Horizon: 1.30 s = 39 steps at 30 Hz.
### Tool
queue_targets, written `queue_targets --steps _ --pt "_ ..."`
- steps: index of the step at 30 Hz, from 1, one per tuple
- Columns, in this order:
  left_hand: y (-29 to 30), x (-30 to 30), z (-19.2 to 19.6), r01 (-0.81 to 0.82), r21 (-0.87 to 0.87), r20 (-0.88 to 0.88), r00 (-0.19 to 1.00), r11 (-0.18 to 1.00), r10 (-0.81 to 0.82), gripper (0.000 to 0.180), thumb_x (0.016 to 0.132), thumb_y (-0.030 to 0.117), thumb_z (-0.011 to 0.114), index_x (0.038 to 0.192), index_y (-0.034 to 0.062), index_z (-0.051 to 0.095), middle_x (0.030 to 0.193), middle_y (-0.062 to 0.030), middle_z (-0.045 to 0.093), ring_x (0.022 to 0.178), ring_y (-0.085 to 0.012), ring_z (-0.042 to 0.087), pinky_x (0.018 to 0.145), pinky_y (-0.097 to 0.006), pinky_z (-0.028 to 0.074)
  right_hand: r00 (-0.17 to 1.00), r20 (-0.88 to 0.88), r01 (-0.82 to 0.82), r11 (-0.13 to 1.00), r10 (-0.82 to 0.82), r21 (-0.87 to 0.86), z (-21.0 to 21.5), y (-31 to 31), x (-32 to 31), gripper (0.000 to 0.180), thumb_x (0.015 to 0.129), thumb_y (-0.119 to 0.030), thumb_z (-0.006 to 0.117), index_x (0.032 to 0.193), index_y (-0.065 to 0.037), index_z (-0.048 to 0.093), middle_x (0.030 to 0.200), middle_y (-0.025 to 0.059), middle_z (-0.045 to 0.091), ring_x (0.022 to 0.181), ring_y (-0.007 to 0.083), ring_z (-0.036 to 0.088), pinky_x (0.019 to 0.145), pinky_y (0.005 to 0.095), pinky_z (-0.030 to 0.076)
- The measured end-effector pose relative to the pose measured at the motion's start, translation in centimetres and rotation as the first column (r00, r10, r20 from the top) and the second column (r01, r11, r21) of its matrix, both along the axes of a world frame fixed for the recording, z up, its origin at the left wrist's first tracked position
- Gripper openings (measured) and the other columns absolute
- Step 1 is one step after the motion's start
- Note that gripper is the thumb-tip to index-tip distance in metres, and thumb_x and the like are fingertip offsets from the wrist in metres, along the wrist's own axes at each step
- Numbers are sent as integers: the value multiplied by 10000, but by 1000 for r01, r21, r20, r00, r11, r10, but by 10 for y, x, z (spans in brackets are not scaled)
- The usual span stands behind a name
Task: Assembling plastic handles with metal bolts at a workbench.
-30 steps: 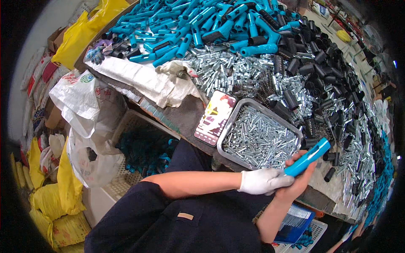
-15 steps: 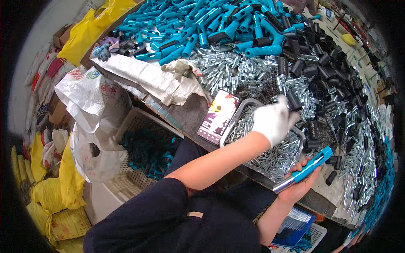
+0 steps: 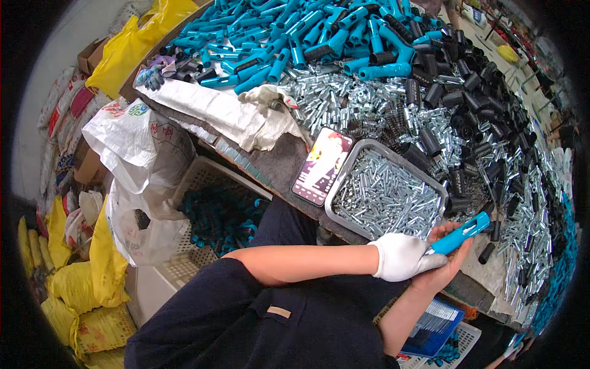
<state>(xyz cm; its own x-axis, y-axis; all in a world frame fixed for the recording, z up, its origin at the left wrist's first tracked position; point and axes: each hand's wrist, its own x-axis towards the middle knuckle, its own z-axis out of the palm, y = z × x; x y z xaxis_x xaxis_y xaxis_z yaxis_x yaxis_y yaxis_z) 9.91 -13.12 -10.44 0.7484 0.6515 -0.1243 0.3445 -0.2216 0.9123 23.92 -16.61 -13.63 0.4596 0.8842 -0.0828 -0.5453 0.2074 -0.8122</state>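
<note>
A turquoise tubular handle [image 3: 453, 238] with a slot near its far end lies tilted across my bare right hand [image 3: 439, 273], whose fingers wrap it from beneath and behind. My left hand [image 3: 399, 257], in a white glove, closes round the handle's near end, thumb along it. That glove hides the silver metal tube that forms this end. Just beyond both hands stands a grey plastic tray [image 3: 361, 229] filled with small silver metal pins [image 3: 393, 190].
Left of the tray lies a lit phone [image 3: 321, 166]. Piles of turquoise handles [image 3: 295, 31], silver fittings [image 3: 335, 101] and black sleeves [image 3: 455, 101] cover the bench. A white crate [image 3: 184, 261] with turquoise parts and a white plastic bag [image 3: 126, 147] are at left.
My gloved left hand has come back from the parts pile beyond the tray to the handle's near end, and closed on it. The right hand still holds the handle, shifted only slightly.
</note>
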Motion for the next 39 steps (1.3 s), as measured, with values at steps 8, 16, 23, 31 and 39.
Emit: queue_targets --steps 8,16,23,31,39 --pt "90 -5 8 -633 444 -84 676 634 732 492 875 509 561 925 19 576 749 -203 675 722 -374 679 662 -460 534 952 -307 -18 1000 18 3 -6 1 11 399 1006 -461 416 1147 -107 536 879 15 597 691 108 582 559 238 495" --pt "118 -13 -29 -658 320 -69 702 682 709 374 828 375 618 857 5 657 810 -209 677 782 -337 683 732 -407 523 981 -53 -194 961 187 -198 0 -2 -15 424 982 -492 458 1108 -93 530 781 34 536 498 93 465 396 217 335" --pt "43 -49 -18 -390 -312 359 796 866 487 258 942 227 548 982 -23 598 848 -67 635 749 -116 606 683 -291 492 906 -39 -420 882 422 -213 -7 -27 5 400 994 -410 456 1111 -31 508 718 79 543 470 130 483 393 238 357" --pt "23 -90 -25 -459 -328 222 812 826 539 345 986 275 500 1089 -39 597 865 9 541 815 -80 463 720 -265 407 709 108 -623 691 697 -367 0 -31 -20 346 973 -330 538 1038 10 550 712 77 593 499 105 522 415 229 376" --pt "19 -98 -25 -469 -275 223 818 839 530 342 956 277 547 1045 -47 612 900 -63 620 836 -106 544 768 -290 456 666 92 -656 640 741 -400 4 -34 -19 315 979 -312 530 1021 -1 560 705 57 590 500 80 518 425 209 383"
